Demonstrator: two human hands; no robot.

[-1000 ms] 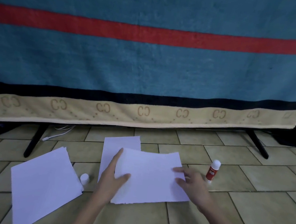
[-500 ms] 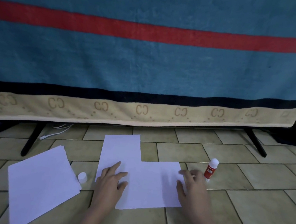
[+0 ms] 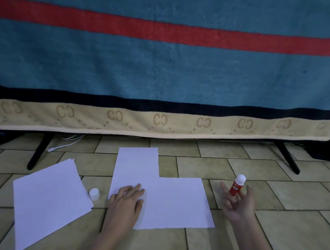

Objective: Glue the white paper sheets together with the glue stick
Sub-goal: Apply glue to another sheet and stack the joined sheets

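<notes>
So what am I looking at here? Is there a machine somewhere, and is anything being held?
No machine: a person wears a camera on the head, looking down at their own hands. The left hand rests flat on two overlapping white paper sheets on the tiled floor. The right hand is open beside an upright red glue stick, holding nothing. The stick's white cap sits on the floor between those sheets and a separate paper stack. A striped blanket hangs behind.
</notes>
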